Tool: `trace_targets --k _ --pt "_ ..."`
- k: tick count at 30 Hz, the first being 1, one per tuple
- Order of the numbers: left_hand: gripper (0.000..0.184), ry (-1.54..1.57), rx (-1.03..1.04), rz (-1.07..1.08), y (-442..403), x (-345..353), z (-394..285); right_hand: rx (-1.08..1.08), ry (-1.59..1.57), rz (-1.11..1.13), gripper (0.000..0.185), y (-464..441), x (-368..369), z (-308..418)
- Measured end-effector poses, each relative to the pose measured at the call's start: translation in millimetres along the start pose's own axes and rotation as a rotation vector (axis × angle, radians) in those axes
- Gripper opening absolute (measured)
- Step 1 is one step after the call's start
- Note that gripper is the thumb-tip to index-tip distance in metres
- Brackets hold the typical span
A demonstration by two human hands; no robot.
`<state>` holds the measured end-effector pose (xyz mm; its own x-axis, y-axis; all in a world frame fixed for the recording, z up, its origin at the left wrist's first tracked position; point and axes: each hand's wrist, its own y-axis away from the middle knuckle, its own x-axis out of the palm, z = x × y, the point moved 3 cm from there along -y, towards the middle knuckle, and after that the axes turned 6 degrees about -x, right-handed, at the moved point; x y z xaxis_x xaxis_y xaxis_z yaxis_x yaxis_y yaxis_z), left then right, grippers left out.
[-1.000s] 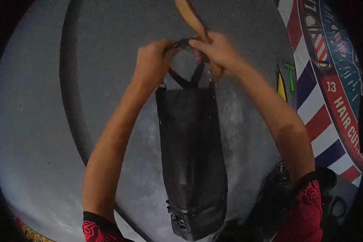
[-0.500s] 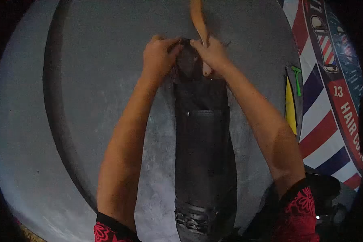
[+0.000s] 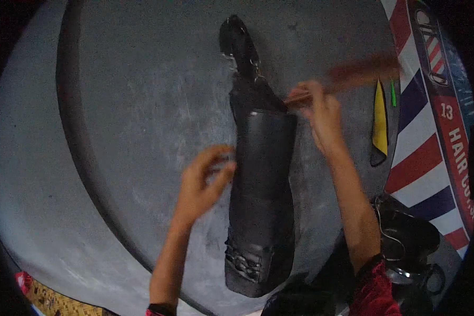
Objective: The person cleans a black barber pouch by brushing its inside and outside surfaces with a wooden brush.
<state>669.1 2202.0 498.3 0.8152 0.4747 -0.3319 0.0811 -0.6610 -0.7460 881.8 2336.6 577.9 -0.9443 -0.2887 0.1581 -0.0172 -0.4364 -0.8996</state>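
A long black leather tool pouch [image 3: 263, 174] lies lengthwise on the grey surface [image 3: 147, 126]. Its dark strap [image 3: 238, 45] with metal fittings stretches out at the top, and loops and a chain-like trim show near its bottom. My left hand [image 3: 203, 181] is at the pouch's left edge, fingers curved and apart, with nothing between them; whether the fingertips touch the leather I cannot tell. To the right of the pouch's mouth, my right hand [image 3: 321, 113] grips the thin end of a long brown wooden-handled brush [image 3: 361, 71]. Motion blurs its wide end, which points right.
On the right lie a yellow-and-black pointed item [image 3: 379, 118] and a green razor [image 3: 393, 94], partly seen. A striped barber banner [image 3: 421, 163] runs along the right edge. A shiny black object [image 3: 405, 237] stands at lower right. Woven matting [image 3: 58, 300] shows at lower left.
Both hands have come away from the pouch's top: the left down to its side, the right rightward. The brush has swung from pointing up to pointing right. The strap now lies extended.
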Motion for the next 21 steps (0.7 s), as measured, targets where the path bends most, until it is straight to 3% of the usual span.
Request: trace_targets --k 1,4,6,8,9,11,12,14,15,16,17,18,19,21 --pt "0.040 0.026 -0.029 0.003 19 7 1 -0.081 -0.203 -0.098 0.034 16 -5 4" --pt "0.045 0.087 -0.057 -0.029 56 24 5 -0.052 -0.249 -0.131 0.029 45 -11 19" --pt "0.051 0.024 -0.076 -0.041 72 33 0 0.012 -0.249 -0.153 0.026 70 -14 26" --pt "0.054 0.057 -0.146 -0.151 95 39 1 -0.099 -0.277 -0.225 0.025 100 -17 31" --pt "0.054 0.074 -0.156 -0.148 108 42 5 -0.082 -0.113 -0.173 0.028 122 -20 28" --pt "0.056 -0.119 -0.137 -0.162 139 47 12 0.010 -0.109 -0.130 0.043 177 -25 18" --pt "0.053 -0.128 -0.128 -0.184 157 50 13 0.243 -0.105 -0.189 0.041 208 -25 14" --pt "0.047 -0.131 -0.165 -0.212 194 62 21 0.313 -0.061 -0.024 0.042 288 -37 -10" --pt "0.043 -0.119 -0.220 -0.215 214 69 24 0.589 0.101 0.097 0.039 331 -50 -22" --pt "0.043 -0.104 -0.229 -0.199 230 77 22 0.498 0.217 0.112 0.031 362 -48 -2" --pt "0.041 -0.094 -0.241 -0.221 249 83 22 0.654 0.448 0.209 0.025 396 -56 2" --pt "0.038 -0.085 -0.254 -0.239 269 88 21 0.650 0.188 0.015 0.019 425 -55 10" --pt "0.037 -0.082 -0.288 -0.188 289 97 24 0.676 0.214 0.006 0.018 454 -62 23" --pt "0.036 0.096 -0.386 -0.056 331 121 41 0.819 0.624 0.193 0.021 510 -83 42"
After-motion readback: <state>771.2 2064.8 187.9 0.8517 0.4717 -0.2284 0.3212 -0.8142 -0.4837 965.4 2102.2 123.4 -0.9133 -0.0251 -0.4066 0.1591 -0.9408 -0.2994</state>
